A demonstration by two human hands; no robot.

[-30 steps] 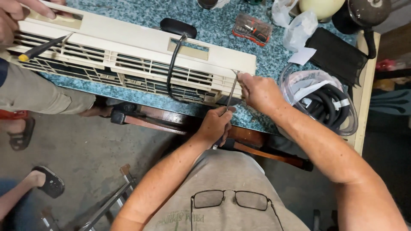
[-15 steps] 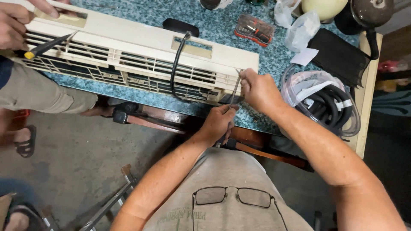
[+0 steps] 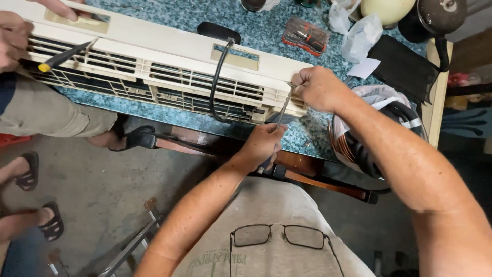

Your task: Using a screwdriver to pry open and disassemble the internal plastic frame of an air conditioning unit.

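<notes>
Cream air-conditioner casing (image 3: 154, 61) lies lengthwise across the blue speckled bench (image 3: 266, 25), grille side facing the wearer. Left hand (image 3: 261, 146) grips a thin metal tool (image 3: 283, 109) low at the casing's right end; right hand (image 3: 319, 88) pinches the tool's top against that corner. 1 black cable (image 3: 218, 77) loops over the grille. 1 clear plastic case (image 3: 306, 36) holds small bits, 2 crumpled plastic bags (image 3: 359, 33) sit beside it. A second person's hand (image 3: 13, 41) holds 1 yellow-tipped screwdriver (image 3: 64, 55) at the far end.
</notes>
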